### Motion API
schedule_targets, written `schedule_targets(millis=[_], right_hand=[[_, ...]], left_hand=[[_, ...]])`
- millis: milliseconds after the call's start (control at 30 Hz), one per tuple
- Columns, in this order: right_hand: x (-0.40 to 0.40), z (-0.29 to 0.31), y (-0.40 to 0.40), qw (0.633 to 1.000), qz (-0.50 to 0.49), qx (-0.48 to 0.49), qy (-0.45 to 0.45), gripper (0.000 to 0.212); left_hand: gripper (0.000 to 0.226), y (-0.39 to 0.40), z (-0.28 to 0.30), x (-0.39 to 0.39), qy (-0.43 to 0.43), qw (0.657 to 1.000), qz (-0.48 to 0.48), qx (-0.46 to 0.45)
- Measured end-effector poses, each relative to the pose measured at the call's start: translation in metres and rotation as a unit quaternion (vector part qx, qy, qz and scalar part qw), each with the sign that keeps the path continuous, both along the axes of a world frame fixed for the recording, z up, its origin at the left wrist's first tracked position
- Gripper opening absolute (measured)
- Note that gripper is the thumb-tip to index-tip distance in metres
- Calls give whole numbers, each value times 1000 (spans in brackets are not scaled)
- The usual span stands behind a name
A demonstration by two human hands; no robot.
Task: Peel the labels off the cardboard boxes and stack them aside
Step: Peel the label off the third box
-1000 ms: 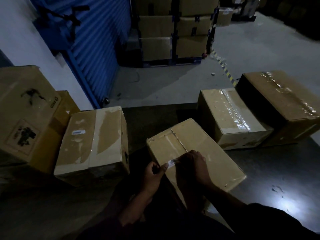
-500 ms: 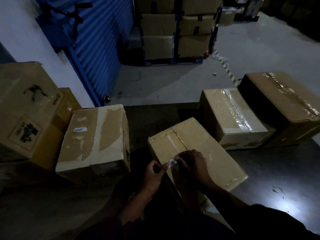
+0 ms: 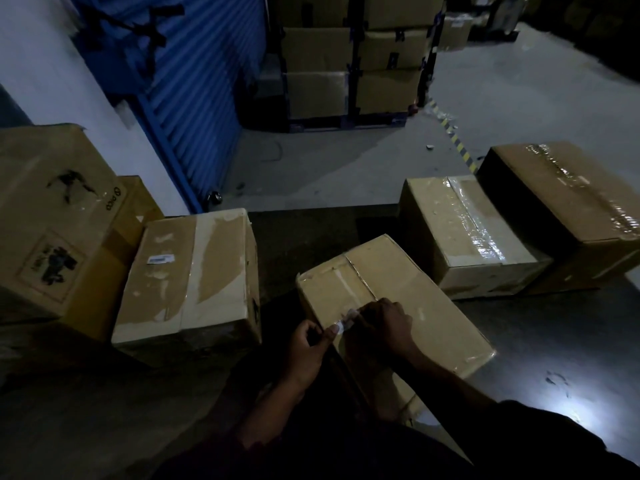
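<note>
A brown cardboard box (image 3: 408, 292) lies tilted on the dark table right in front of me. A small white label (image 3: 346, 322) sits at its near left top edge. My left hand (image 3: 308, 344) pinches the label's left end between thumb and finger. My right hand (image 3: 381, 323) rests curled on the box top and pinches the label's right end. Most of the label is hidden by my fingers.
A box with a small white label (image 3: 160, 259) stands at the left (image 3: 194, 278), with larger boxes (image 3: 59, 216) behind it. Two taped boxes stand at the right (image 3: 464, 233) (image 3: 568, 209). Stacked cartons (image 3: 349, 57) and a blue shutter (image 3: 194, 74) lie beyond the table edge.
Both hands stay on the label at the box's near left edge; only the fingers shift slightly. The boxes have not moved.
</note>
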State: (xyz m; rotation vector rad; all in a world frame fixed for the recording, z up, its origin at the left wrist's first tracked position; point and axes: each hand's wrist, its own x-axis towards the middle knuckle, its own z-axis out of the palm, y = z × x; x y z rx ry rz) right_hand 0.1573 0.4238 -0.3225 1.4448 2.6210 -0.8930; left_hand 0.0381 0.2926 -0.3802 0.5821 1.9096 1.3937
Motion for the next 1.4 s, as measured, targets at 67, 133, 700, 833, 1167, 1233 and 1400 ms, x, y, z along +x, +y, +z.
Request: schedule_targets(millis=[67, 133, 700, 833, 1167, 1233, 1400], right_hand=[[-2, 3, 0, 1000, -17, -17, 12, 27], [-2, 3, -1, 999, -28, -22, 21, 21], [8, -17, -2, 989, 0, 20, 145, 22], [9, -7, -3, 994, 4, 21, 107, 15], [13, -24, -1, 984, 6, 17, 179, 23], [15, -24, 0, 981, 25, 12, 192, 13], [17, -15, -2, 969, 31, 9, 244, 20]], left_hand=[[62, 0, 0, 0, 0, 1000, 1, -2], [61, 0, 0, 0, 1, 1000, 1, -8], [31, -2, 14, 6, -9, 999, -22, -29], [26, -3, 13, 6, -9, 999, -30, -28], [34, -2, 7, 5, 3, 999, -30, -38], [33, -2, 5, 5, 10, 999, -27, -38], [31, -1, 3, 4, 5, 999, -30, -36]])
